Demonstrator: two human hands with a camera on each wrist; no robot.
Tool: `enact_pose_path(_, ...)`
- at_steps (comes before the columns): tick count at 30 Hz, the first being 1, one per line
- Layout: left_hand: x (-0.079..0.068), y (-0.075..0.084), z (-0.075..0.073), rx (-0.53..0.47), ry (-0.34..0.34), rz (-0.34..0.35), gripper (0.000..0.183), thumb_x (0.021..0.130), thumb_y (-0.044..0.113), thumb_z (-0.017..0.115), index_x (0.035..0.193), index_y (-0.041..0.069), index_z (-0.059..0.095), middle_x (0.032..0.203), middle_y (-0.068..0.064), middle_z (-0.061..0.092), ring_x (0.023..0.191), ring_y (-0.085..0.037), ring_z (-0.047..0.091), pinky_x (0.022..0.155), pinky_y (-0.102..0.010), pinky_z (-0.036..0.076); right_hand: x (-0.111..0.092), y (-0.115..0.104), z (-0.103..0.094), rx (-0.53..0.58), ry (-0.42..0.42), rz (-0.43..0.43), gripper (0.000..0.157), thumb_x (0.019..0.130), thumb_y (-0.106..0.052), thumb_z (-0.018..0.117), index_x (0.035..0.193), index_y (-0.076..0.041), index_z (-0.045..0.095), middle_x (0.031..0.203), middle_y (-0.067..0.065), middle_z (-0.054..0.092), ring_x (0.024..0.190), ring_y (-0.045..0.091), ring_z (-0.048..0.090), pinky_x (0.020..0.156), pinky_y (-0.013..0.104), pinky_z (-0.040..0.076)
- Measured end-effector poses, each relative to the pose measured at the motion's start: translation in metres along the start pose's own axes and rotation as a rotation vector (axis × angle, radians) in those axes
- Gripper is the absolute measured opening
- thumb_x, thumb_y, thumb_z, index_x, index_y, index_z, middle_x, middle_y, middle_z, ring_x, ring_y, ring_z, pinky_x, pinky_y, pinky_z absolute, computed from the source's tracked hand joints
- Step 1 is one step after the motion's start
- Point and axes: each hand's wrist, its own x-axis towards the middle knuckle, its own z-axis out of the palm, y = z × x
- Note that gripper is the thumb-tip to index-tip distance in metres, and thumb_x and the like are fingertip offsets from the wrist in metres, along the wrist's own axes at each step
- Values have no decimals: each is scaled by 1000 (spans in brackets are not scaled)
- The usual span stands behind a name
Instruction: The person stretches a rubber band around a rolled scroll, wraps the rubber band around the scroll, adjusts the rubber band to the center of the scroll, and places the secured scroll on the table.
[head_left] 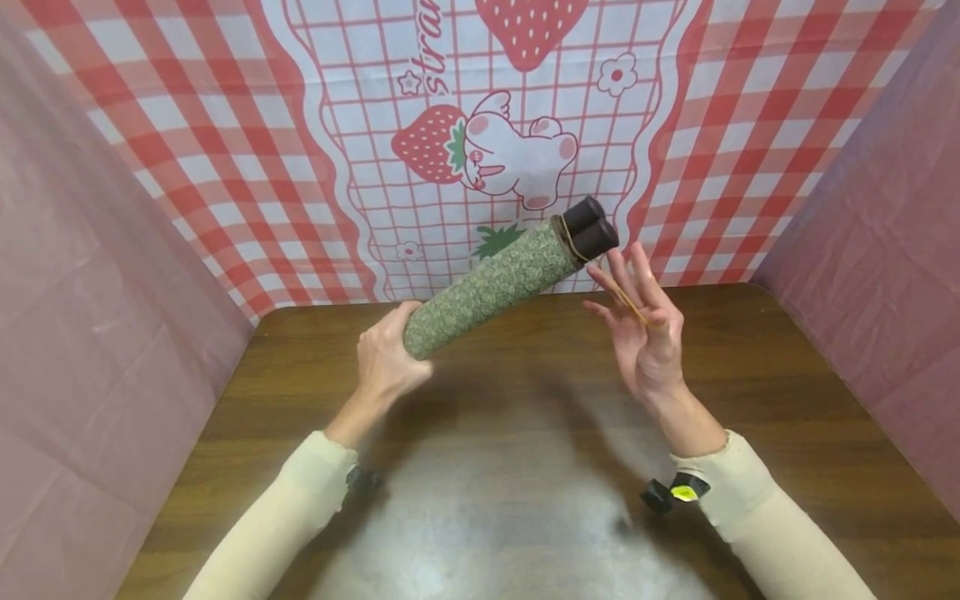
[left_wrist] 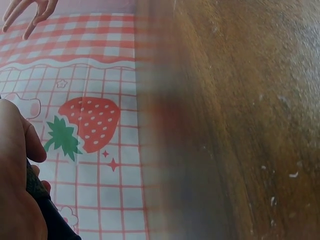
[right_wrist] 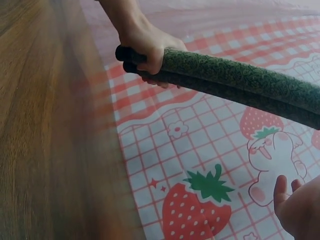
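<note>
A rolled scroll [head_left: 491, 287] in green patterned cloth, with two dark rod ends, slants up to the right above the table. My left hand [head_left: 390, 350] grips its lower end; in the right wrist view the left hand [right_wrist: 150, 47] wraps around it near the dark knobs. A thin band circles the scroll just below its upper knobs. My right hand [head_left: 648, 333] is raised beside that end with fingers spread. A yellowish elastic band [head_left: 628, 305] stretches across its thumb and fingers. In the left wrist view only a dark part of the scroll [left_wrist: 52, 212] shows.
The brown wooden table [head_left: 487, 467] lies below both hands. Behind it hangs a red-and-white checked cloth [head_left: 187, 125] with strawberry prints. Pink curtains [head_left: 90, 333] stand at both sides. A small dark wrist camera [head_left: 660, 496] sits at the right cuff.
</note>
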Motion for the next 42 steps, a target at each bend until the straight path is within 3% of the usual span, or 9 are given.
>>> enact_pose_path(10, -3, -3, -1, 15, 29, 57, 70, 59, 16, 74, 129, 10, 74, 107, -17, 83, 85, -40, 77, 72, -58, 65, -2, 0, -4, -54, 5, 11, 83, 91, -51, 91, 160, -14, 63, 159, 5, 69, 147, 27, 69, 108, 44, 57)
enact_pose_path(15, -4, -5, -2, 15, 23, 76, 70, 59, 15, 75, 130, 9, 73, 107, -18, 83, 85, -40, 77, 73, -57, 65, -2, 1, -7, -58, 59, -6, 93, 88, -52, 94, 164, -13, 58, 148, 7, 76, 141, 22, 74, 105, 40, 59)
enact_pose_path(22, -6, -7, -3, 16, 13, 75, 70, 59, 13, 76, 129, 7, 73, 107, -19, 83, 86, -41, 77, 73, -59, 65, -1, 2, -3, -12, 108, -40, 112, 86, -50, 96, 171, -5, 40, 138, 11, 81, 137, 20, 76, 102, 36, 62)
enact_pose_path(28, -8, -7, -1, 20, -3, 70, 71, 59, 14, 75, 130, 8, 73, 106, -19, 83, 84, -41, 77, 71, -58, 65, -1, -1, 7, -16, 143, -48, 97, 85, -56, 95, 158, -1, 62, 140, 11, 81, 136, 19, 75, 103, 35, 59)
enact_pose_path(33, -9, -7, -1, 17, -7, 65, 71, 59, 15, 75, 130, 8, 73, 105, -20, 82, 83, -41, 77, 70, -58, 65, 1, -1, 10, 7, 94, -24, 89, 89, -64, 86, 149, 0, 70, 140, 9, 81, 133, 18, 71, 106, 36, 57)
enact_pose_path(42, -8, -8, -2, 16, 13, 74, 70, 59, 15, 76, 128, 8, 73, 106, -19, 83, 84, -41, 77, 71, -58, 65, 0, -1, 6, -14, -26, 1, 91, 90, -55, 91, 156, -4, 55, 151, 9, 70, 145, 23, 60, 114, 40, 57)
